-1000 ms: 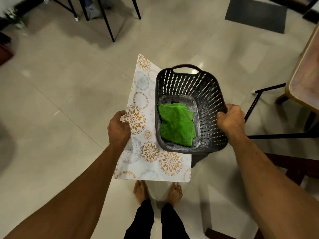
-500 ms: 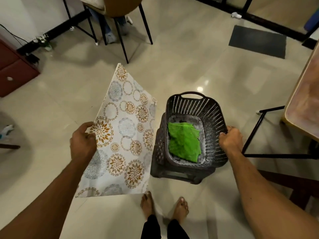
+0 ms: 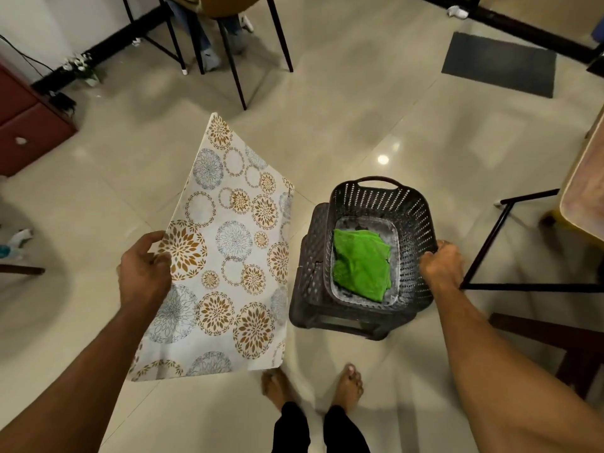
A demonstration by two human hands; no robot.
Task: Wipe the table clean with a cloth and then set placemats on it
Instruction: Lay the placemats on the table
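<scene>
My left hand (image 3: 143,269) grips the left edge of a white placemat (image 3: 225,256) printed with brown and grey flower circles, held flat in the air left of the basket. A dark perforated plastic basket (image 3: 415,223) rests on a dark plastic stool (image 3: 310,308). A crumpled green cloth (image 3: 361,264) lies on the basket's bottom. My right hand (image 3: 441,266) is closed on the basket's right rim. The table (image 3: 585,191) shows only as a wooden edge at the far right.
Black metal table legs (image 3: 490,243) stand right of the basket. Black chair legs (image 3: 228,50) with a seated person's feet are at the top. A red-brown drawer cabinet (image 3: 29,125) is at the left, a dark floor mat (image 3: 500,63) at top right, and my bare feet (image 3: 313,384) below.
The placemat has come out from under the basket and swung left in my left hand. The basket has gone down onto the stool, with my right hand still on its rim.
</scene>
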